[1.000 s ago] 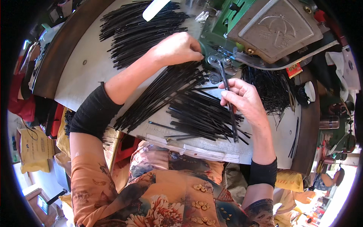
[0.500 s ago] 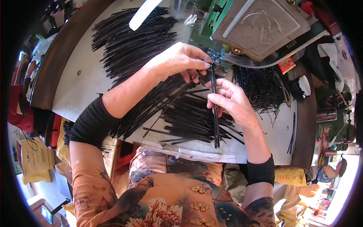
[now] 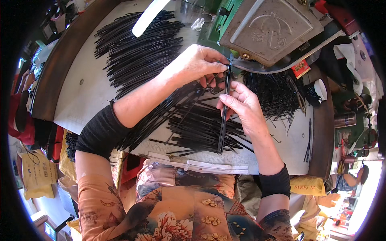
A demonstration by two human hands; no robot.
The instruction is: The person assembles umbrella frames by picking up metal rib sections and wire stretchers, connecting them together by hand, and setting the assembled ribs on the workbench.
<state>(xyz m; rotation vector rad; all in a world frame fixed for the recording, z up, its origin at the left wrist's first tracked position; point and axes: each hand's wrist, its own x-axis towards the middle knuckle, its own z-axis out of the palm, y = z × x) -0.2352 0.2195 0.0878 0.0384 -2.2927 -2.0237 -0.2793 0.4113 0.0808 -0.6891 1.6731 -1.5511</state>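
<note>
Between my hands is a slim black umbrella rib (image 3: 223,130), long and folded-looking, pointing from the green machine down toward my lap. My left hand (image 3: 203,66) pinches its upper end, thumb against fingers, right at the machine's small metal working point. Lower down, the thumb and fingers of my right hand (image 3: 243,103) close around the rib's middle. Under and beside it, a loose heap of similar black ribs (image 3: 193,126) lies on the pale worktable (image 3: 76,96). Small parts at the machine's working point are hidden by my left fingers.
A large stack of black ribs (image 3: 138,48) lies at far left. More thin black pieces (image 3: 273,94) are tangled at right, beside a red packet (image 3: 300,69) and a white-rimmed cup (image 3: 320,90). The machine's metal cover (image 3: 269,34) overhangs the far side. A dark raised rim (image 3: 50,88) edges the table.
My hands have brought the rib's upper end closer to the machine's working point. Its lower end has swung to the left. Both hands keep their hold, and the view has shifted slightly.
</note>
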